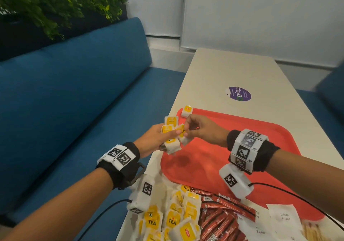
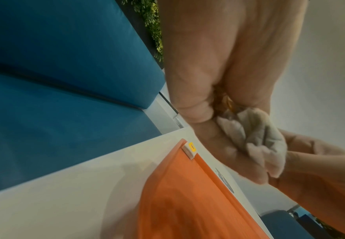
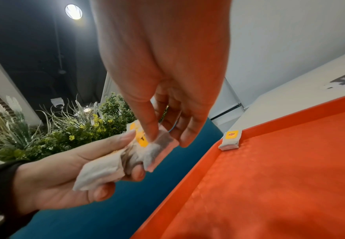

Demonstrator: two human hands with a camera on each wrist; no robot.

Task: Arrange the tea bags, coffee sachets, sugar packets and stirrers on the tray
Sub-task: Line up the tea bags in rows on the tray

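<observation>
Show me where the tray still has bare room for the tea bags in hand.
Nearly all of the tray is bare: only one tea bag sits in its far left corner. The near edge is crowded by coffee sachets and the loose tea-bag pile.

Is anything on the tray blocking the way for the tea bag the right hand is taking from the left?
Nothing visible does. The right hand pinches a tea bag from the bunch the left hand holds over the tray's left edge. Only one tea bag sits in the far left corner.
</observation>
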